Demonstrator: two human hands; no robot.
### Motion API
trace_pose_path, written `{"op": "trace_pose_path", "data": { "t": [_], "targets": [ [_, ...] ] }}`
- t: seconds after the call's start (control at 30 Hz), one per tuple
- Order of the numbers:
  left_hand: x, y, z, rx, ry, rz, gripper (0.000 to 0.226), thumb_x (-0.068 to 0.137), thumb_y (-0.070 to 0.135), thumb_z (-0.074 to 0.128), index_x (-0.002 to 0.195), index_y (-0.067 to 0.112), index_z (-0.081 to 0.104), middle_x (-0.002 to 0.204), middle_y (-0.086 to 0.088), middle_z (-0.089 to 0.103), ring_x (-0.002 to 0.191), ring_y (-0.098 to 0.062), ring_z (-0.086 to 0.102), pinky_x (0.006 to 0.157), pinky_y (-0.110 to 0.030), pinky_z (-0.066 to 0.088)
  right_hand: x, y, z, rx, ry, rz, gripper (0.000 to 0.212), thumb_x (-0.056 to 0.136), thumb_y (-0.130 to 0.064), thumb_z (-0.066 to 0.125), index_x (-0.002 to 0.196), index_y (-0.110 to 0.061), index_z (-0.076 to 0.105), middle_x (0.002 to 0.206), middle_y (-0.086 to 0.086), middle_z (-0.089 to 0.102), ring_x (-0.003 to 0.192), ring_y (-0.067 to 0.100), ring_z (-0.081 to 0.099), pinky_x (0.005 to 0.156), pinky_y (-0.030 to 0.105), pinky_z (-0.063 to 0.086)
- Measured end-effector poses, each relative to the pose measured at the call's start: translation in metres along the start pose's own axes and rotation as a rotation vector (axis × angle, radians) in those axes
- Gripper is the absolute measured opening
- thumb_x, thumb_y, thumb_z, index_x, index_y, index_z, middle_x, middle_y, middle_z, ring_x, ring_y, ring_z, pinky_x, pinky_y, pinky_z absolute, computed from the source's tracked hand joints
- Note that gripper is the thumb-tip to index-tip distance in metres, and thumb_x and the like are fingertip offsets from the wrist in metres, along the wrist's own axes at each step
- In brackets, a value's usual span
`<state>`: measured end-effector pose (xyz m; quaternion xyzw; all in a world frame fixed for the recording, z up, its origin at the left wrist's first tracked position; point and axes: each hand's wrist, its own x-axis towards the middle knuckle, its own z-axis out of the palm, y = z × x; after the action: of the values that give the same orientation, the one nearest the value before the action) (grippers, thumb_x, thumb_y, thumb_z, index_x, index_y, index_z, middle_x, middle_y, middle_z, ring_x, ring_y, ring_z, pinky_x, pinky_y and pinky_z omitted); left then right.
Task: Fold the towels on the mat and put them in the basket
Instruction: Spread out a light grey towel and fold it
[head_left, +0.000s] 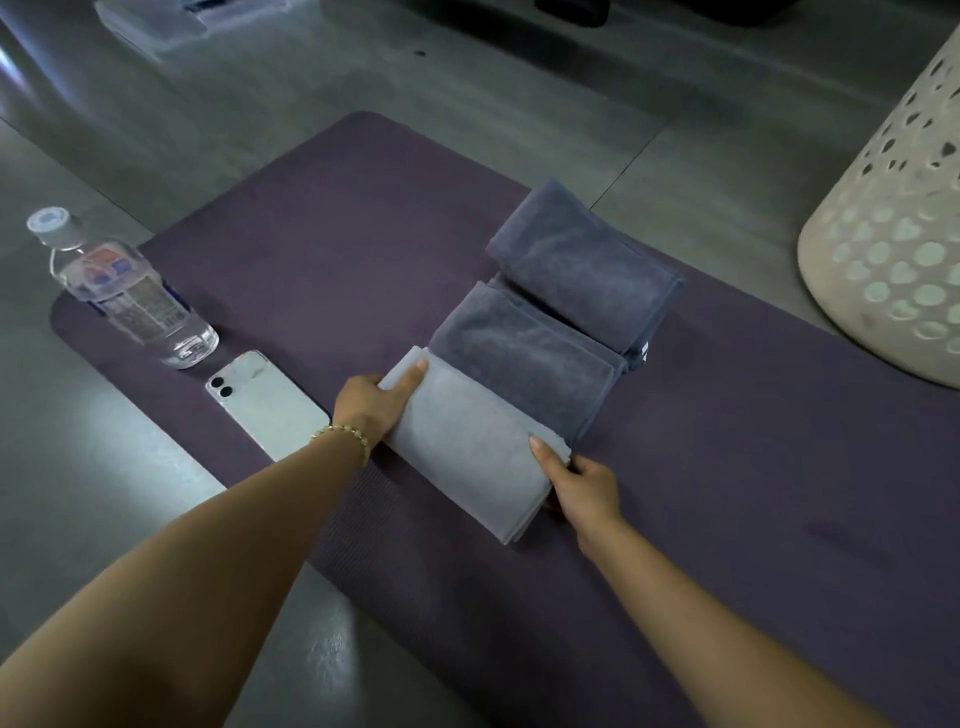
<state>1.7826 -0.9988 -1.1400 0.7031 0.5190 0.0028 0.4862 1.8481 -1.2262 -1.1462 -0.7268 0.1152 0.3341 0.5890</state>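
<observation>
The left hand (371, 402) held one end of the folded light grey cloth towel (467, 447), with its thumb on top. The right hand (584, 488) held the other end the same way. The towel lay between the hands on the long purple foam mat (311, 249). A folded dark grey towel (524, 353) touched it just behind, and a second dark grey towel (582, 270) lay past that. The tall white basket with holes (893, 249) stood well off to the right. A clear plastic water bottle (124, 291) and a white phone (265, 405) sat near the left hand.

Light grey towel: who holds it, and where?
Both. The left hand grips one end of the light grey towel, the right hand the other end.
</observation>
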Motion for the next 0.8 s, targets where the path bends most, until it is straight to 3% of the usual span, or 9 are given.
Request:
{"op": "trace_pose_path", "data": {
  "t": [0.13, 0.23, 0.33, 0.43, 0.53, 0.63, 0.7, 0.8],
  "targets": [
    [-0.008, 0.003, 0.003, 0.010, 0.041, 0.020, 0.050, 0.079, 0.065, 0.057, 0.075, 0.015, 0.057, 0.076, 0.003, 0.057, 0.070, -0.014, 0.054, 0.072, -0.031, 0.041, -0.002, -0.007, -0.001, 0.016, -0.040, 0.033, 0.019, 0.080, -0.027, 0.075, 0.083, -0.010, 0.066, 0.084, 0.005, 0.070, 0.073, 0.013, 0.066, 0.051, 0.019, 0.053],
    [-0.017, 0.005, 0.000, 0.073, 0.086, 0.070, 0.058, 0.080, 0.067, 0.054, 0.101, 0.013, 0.061, 0.096, -0.004, 0.063, 0.089, -0.025, 0.060, 0.079, -0.036, 0.048, -0.006, -0.008, -0.005, 0.049, -0.094, 0.065, 0.019, 0.081, -0.028, 0.074, 0.087, -0.011, 0.065, 0.091, 0.006, 0.069, 0.081, 0.016, 0.066, 0.061, 0.025, 0.058],
    [-0.029, 0.013, 0.005, 0.224, 0.212, 0.328, 0.054, 0.086, 0.057, 0.053, 0.124, 0.019, 0.054, 0.121, -0.005, 0.057, 0.114, -0.027, 0.052, 0.097, -0.044, 0.044, -0.011, -0.004, -0.018, -0.002, -0.085, 0.031, 0.026, 0.085, -0.030, 0.069, 0.100, -0.010, 0.063, 0.096, 0.006, 0.068, 0.078, 0.015, 0.064, 0.068, 0.026, 0.055],
    [-0.051, 0.030, 0.020, 0.302, 0.268, 0.645, 0.048, 0.091, 0.041, 0.055, 0.132, 0.016, 0.047, 0.134, -0.004, 0.048, 0.126, -0.025, 0.040, 0.105, -0.041, 0.036, -0.017, -0.008, -0.052, -0.035, -0.030, -0.035, 0.023, 0.090, -0.029, 0.063, 0.107, -0.013, 0.060, 0.102, 0.005, 0.065, 0.082, 0.014, 0.062, 0.069, 0.022, 0.050],
    [-0.074, 0.052, 0.051, 0.360, 0.160, 0.800, 0.050, 0.092, 0.038, 0.055, 0.135, 0.015, 0.046, 0.136, -0.003, 0.048, 0.126, -0.023, 0.042, 0.106, -0.039, 0.036, -0.019, -0.020, -0.104, -0.123, 0.080, -0.122, 0.034, 0.092, -0.030, 0.061, 0.119, -0.010, 0.058, 0.116, 0.006, 0.061, 0.100, 0.014, 0.056, 0.083, 0.022, 0.043],
    [-0.104, 0.078, 0.100, 0.497, -0.041, 0.872, 0.052, 0.093, 0.041, 0.052, 0.137, 0.015, 0.044, 0.136, -0.005, 0.049, 0.125, -0.025, 0.044, 0.105, -0.037, 0.036, -0.018, -0.040, -0.168, -0.365, 0.193, -0.275, 0.051, 0.090, -0.032, 0.063, 0.134, -0.010, 0.049, 0.141, 0.006, 0.046, 0.128, 0.017, 0.044, 0.101, 0.020, 0.030],
    [-0.127, 0.096, 0.137, 0.637, -0.136, 0.964, 0.056, 0.092, 0.046, 0.048, 0.140, 0.017, 0.041, 0.138, -0.004, 0.046, 0.127, -0.026, 0.043, 0.105, -0.035, 0.033, -0.022, -0.054, -0.218, -0.513, 0.248, -0.373, 0.059, 0.088, -0.035, 0.064, 0.139, -0.014, 0.044, 0.152, 0.005, 0.031, 0.140, 0.017, 0.030, 0.112, 0.024, 0.021],
    [-0.163, 0.124, 0.191, 0.778, -0.222, 1.033, 0.060, 0.094, 0.047, 0.045, 0.145, 0.019, 0.032, 0.145, -0.001, 0.039, 0.133, -0.022, 0.035, 0.106, -0.032, 0.029, -0.038, -0.063, -0.298, -0.771, 0.339, -0.490, 0.068, 0.086, -0.043, 0.064, 0.144, -0.021, 0.037, 0.157, 0.000, 0.023, 0.143, 0.016, 0.023, 0.118, 0.038, 0.020]
  ]
}}
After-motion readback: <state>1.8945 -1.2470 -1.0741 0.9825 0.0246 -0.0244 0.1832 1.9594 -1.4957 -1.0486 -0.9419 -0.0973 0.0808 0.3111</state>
